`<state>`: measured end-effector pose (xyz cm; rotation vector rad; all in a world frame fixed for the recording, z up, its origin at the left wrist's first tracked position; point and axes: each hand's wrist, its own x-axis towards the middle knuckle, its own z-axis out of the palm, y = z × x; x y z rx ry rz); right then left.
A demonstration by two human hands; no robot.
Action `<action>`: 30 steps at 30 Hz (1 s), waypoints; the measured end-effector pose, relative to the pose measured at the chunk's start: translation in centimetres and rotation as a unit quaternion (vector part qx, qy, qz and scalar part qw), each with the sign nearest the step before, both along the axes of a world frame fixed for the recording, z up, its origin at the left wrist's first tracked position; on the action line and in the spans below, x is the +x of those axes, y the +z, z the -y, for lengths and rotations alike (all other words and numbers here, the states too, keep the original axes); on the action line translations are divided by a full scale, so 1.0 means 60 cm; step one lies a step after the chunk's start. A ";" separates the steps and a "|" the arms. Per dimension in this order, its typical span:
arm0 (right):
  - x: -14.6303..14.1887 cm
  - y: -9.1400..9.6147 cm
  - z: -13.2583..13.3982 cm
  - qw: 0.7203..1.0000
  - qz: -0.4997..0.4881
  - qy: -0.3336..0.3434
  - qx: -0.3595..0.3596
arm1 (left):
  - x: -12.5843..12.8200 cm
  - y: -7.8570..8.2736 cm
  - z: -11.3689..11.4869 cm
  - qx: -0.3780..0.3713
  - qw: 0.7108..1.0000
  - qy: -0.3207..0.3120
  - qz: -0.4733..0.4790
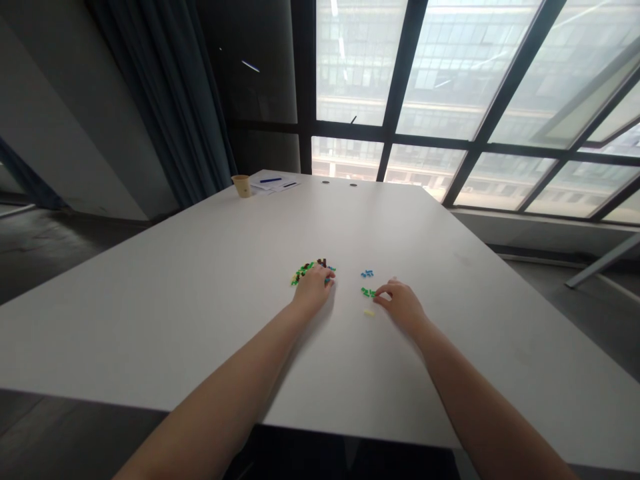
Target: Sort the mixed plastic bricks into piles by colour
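A pile of small toy bricks (302, 272), mixed green, brown, yellow and blue, lies on the white table. My left hand (313, 285) rests over the right side of this pile, partly covering it. Its thumb and forefinger are closed around what looks like a small blue brick (327, 280). To the right, a small group of green bricks (367, 292) sits at the fingertips of my right hand (399, 300), which pinches a green brick at the group's right end. Farther back is a cluster of blue bricks (367, 273); nearer me are pale yellow bricks (369, 313).
The large white table (200, 320) reaches toward the windows. At its far left end stand a paper cup (243, 186) and sheets of paper (280, 184) with a blue pen (271, 180). Two dark round discs (339, 183) lie near the far edge.
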<state>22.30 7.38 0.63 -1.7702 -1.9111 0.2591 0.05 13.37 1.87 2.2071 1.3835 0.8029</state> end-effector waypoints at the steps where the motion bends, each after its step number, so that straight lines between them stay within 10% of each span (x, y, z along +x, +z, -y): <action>1: 0.000 0.002 0.000 1.000 -0.009 -0.001 0.009 | -0.002 0.000 0.000 -0.001 1.000 0.003 -0.012; 16: 0.021 0.031 0.007 0.996 -0.062 -0.058 0.032 | -0.001 0.005 0.008 0.009 0.977 0.011 -0.211; 24: 0.018 0.037 0.009 0.995 -0.065 -0.058 0.043 | -0.002 0.002 0.007 0.030 0.975 0.042 -0.217; 30: 0.012 0.039 0.013 0.995 -0.070 -0.051 0.042 | 0.009 -0.002 0.009 0.046 0.995 -0.048 -0.076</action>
